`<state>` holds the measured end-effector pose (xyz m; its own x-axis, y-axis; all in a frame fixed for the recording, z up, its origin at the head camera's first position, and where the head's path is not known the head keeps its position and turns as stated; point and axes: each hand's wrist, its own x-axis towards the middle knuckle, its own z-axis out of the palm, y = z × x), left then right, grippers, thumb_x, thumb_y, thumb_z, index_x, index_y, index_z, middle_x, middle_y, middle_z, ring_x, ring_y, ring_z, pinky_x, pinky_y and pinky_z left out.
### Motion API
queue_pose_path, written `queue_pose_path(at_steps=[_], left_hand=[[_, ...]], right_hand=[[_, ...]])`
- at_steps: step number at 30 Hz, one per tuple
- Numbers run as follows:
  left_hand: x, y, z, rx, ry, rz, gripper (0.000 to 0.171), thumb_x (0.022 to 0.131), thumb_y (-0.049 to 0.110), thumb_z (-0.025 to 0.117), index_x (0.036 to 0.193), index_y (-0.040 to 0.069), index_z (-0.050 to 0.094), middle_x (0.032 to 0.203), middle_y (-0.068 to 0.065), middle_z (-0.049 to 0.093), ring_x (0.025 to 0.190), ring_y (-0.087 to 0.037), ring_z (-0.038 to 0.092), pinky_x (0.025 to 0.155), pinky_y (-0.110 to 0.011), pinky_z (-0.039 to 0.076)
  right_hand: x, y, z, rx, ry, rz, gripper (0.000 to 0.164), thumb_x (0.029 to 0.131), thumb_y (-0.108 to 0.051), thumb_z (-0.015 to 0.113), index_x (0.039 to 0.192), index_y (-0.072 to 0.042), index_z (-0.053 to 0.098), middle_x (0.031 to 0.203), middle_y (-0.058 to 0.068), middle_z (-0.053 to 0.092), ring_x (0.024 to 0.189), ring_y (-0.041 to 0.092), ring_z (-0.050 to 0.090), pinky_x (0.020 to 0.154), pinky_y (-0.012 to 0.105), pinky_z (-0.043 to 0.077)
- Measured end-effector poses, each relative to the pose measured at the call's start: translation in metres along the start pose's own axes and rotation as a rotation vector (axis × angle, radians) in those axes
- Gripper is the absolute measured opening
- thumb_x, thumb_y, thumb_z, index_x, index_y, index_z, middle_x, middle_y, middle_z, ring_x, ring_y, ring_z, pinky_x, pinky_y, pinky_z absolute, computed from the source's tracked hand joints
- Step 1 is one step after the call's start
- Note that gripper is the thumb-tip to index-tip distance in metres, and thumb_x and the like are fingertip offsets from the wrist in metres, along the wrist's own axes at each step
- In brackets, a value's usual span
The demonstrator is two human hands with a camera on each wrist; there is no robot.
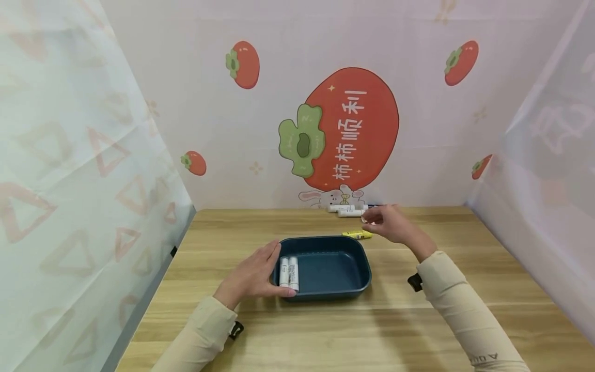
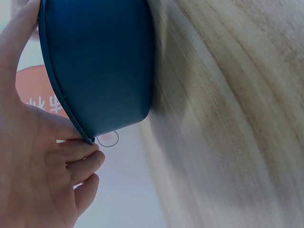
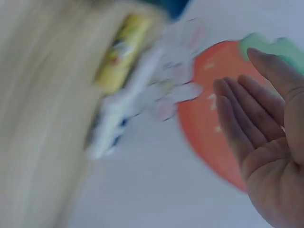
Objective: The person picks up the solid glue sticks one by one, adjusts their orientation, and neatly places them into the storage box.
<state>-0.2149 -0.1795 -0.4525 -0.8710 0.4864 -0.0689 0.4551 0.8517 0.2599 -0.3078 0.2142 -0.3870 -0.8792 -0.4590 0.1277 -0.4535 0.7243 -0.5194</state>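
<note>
Wood-grained tabletop (image 1: 316, 336) bears a smooth, round-cornered tray (image 1: 331, 274).

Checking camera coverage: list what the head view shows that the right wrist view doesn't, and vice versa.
Only head: the left hand on the blue tray, with two white tubes inside. Only right wrist: the palm side of the right hand. Both: the right hand, the yellow tube, the wooden table and at least part of the tray.

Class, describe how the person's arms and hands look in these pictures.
Neither the left hand nor the right hand wears a glove. The left sleeve and right sleeve are long and pale beige; dark lettering marks the right one. A small black piece shows by each cuff.
</note>
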Motion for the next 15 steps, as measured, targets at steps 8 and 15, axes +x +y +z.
queue_pose_path(at_steps=[8,15], left_hand=[[-0.001,0.000,0.002,-0.005,-0.009,-0.003,0.131,0.080,0.087,0.066,0.168,0.001,0.019,0.179,-0.016,0.013,0.164,-0.036,0.023,0.131,-0.053,0.031],[0.002,0.001,0.001,-0.003,-0.013,-0.017,0.132,0.079,0.087,0.066,0.168,0.002,0.018,0.179,-0.013,0.012,0.164,-0.035,0.024,0.130,-0.052,0.032]], right_hand=[[0.011,0.056,0.023,-0.165,-0.075,0.006,0.030,0.095,-0.008,0.078,0.121,0.006,0.074,0.121,0.025,0.076,0.111,0.041,0.074,0.097,0.054,0.061],[0.024,0.076,0.036,-0.206,-0.108,0.026,0.030,0.091,-0.005,0.081,0.119,0.005,0.075,0.118,0.023,0.077,0.110,0.040,0.073,0.099,0.055,0.060]])
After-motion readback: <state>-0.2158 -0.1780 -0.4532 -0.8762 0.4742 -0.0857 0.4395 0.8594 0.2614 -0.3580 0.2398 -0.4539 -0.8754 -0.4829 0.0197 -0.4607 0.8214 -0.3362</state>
